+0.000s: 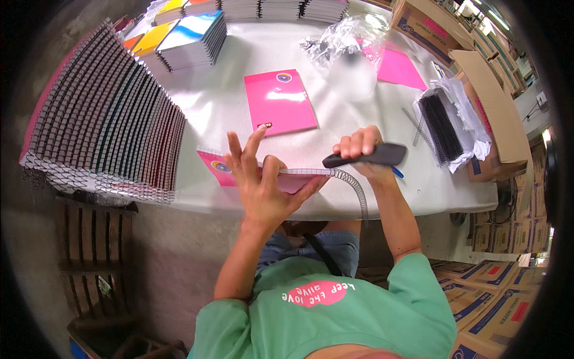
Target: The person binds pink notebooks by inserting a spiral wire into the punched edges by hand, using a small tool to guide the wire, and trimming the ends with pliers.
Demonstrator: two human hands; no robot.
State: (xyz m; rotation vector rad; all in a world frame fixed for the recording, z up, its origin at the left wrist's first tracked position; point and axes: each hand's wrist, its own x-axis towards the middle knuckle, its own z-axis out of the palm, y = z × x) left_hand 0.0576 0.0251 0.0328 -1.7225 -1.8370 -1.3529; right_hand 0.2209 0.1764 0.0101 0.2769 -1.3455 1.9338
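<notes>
My left hand (263,179) presses flat on a pink-covered notebook (216,166) at the near edge of the white table (221,113), fingers spread. A metal spiral coil (356,185) runs along the notebook's edge and hangs off to the right past the table edge. My right hand (362,146) grips a dark handled tool (373,155) just above the coil's end; a blue pen tip shows under it. Another pink notebook (280,102) lies flat farther back.
A long row of spiral-bound notebooks (107,125) stands at the left. Stacks of notebooks (191,39) sit at the back. Black coils in a plastic bag (445,122) lie right, beside cardboard boxes (496,113). A wooden chair (95,239) stands lower left.
</notes>
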